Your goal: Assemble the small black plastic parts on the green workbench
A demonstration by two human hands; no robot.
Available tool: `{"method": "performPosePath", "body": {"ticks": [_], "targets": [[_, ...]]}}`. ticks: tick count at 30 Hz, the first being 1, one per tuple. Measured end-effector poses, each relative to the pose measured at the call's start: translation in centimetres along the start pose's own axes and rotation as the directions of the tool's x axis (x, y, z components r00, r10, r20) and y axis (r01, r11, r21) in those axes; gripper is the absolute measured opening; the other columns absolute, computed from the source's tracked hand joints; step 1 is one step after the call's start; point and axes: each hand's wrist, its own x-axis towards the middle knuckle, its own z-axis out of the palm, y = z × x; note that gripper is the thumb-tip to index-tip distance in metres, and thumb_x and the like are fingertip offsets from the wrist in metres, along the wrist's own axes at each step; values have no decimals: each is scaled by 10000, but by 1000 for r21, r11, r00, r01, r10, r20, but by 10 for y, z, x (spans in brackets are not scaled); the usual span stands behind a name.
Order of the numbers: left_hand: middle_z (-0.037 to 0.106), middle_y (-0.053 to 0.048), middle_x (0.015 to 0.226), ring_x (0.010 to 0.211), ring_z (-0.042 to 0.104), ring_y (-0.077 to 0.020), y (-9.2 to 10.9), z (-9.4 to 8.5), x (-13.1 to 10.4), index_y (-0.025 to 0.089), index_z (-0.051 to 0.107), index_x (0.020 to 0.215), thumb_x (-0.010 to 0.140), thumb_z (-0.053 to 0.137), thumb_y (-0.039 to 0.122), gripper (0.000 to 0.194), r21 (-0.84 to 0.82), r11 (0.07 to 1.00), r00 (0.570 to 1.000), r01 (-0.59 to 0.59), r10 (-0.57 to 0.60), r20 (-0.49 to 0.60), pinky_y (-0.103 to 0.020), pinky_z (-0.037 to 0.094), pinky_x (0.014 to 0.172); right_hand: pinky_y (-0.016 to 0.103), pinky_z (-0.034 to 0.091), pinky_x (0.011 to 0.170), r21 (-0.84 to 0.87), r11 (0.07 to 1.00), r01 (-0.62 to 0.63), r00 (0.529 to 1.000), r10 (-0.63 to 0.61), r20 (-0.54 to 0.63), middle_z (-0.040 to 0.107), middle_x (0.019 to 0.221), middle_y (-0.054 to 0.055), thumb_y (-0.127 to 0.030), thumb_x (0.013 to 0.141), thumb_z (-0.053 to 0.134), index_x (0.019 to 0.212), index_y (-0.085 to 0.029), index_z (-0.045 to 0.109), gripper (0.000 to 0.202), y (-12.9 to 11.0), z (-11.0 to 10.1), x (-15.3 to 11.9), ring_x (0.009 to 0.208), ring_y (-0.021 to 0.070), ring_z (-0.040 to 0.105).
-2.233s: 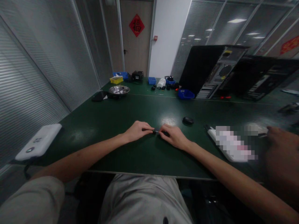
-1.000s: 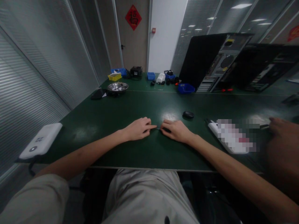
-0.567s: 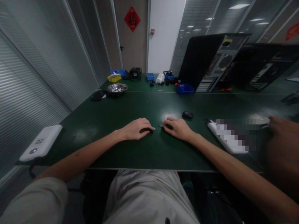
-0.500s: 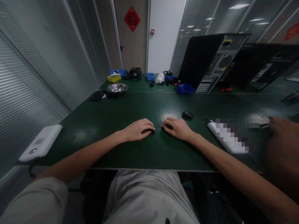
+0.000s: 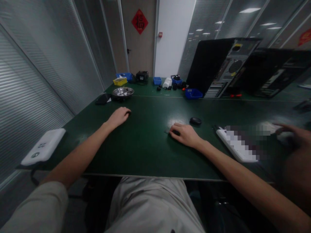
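Observation:
My left hand (image 5: 118, 117) reaches forward over the green table, just in front of the metal bowl (image 5: 123, 92). Its fingers are curled around a small dark piece (image 5: 128, 112), mostly hidden. Resting near the table's middle, my right hand (image 5: 184, 134) is closed on a small black object (image 5: 176, 132). A thin grey tip (image 5: 166, 131) pokes out to the left of these fingers; I cannot make out what kind of thing it is. Just beyond my right hand lies a black computer mouse (image 5: 195, 121), apart from it.
Small parts lie in the bowl, beside a dark flat item (image 5: 103, 99). Trays, including a blue tray (image 5: 193, 94), line the back near a tilted computer tower (image 5: 216, 68). A white box (image 5: 43, 147) sits at left. Another person's hand (image 5: 295, 136) is at far right.
My left hand has moved from the table's middle, forward and left toward the bowl, with the dark piece. My right hand stays nearly still. The other person's hand has shifted.

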Motion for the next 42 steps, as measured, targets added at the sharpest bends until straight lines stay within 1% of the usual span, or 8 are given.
{"method": "performPosePath", "body": {"ticks": [2,4,6,8,13,20,29,42], "targets": [[676,-157,1272,1211,597,-298,-48,-9,-4,122,709,1278,973,521,213,369,107,962,966,252,-243,-88,-417,446,1082,285,404,705,6,1000,0,1000,0,0,692,995,52,-351,1016,538,1022,-222,686,196,-1,0,0,778,171,620],[684,-175,1255,1194,610,-313,-86,-15,-13,91,715,1267,950,522,197,385,145,883,888,447,-419,-190,-416,447,1077,284,405,697,14,1000,-3,1000,3,3,693,1003,51,-356,1018,536,1031,-225,687,201,-1,-1,0,762,167,616],[690,-183,1242,1156,628,-323,-110,-18,-22,85,711,1280,936,530,207,408,122,809,804,575,-532,-266,-421,461,1053,285,406,695,22,1000,-6,1000,6,1,695,1006,50,-355,1017,536,1035,-227,689,200,-1,-1,1,762,167,618],[696,-187,1221,1113,642,-332,-121,-17,-27,91,712,1286,933,537,230,418,86,771,757,631,-587,-288,-433,476,1022,288,408,698,29,1000,-5,1000,5,-5,696,1003,51,-351,1014,540,1037,-230,691,195,0,0,1,772,171,621],[686,-193,1215,1105,621,-316,-120,-12,-25,59,692,1301,982,491,213,407,60,768,734,638,-582,-349,-425,458,1025,289,394,682,32,999,-1,1000,1,-15,692,980,48,-353,1003,558,1014,-230,697,185,1,2,0,752,168,610],[644,-147,1192,1010,513,-217,-118,-16,-29,6,704,1223,983,515,140,333,95,805,776,586,-523,-352,-351,411,1002,291,403,699,33,999,0,1000,0,-14,695,992,47,-359,1012,548,1016,-231,689,190,3,3,1,786,173,623],[625,-146,1161,929,467,-217,-112,-18,-27,52,733,1213,998,498,147,333,150,778,773,610,-543,-328,-331,413,851,296,396,684,29,1000,7,1000,-6,-26,695,976,40,-362,1003,558,1018,-237,691,183,5,4,1,767,172,616],[607,-150,1139,919,436,-208,-103,-22,-27,11,729,1173,1000,483,125,322,195,757,770,624,-552,-320,-309,378,797,292,405,719,34,999,8,1000,-8,-13,687,1001,38,-334,1021,540,1034,-232,672,168,0,1,1,812,177,623]]}}
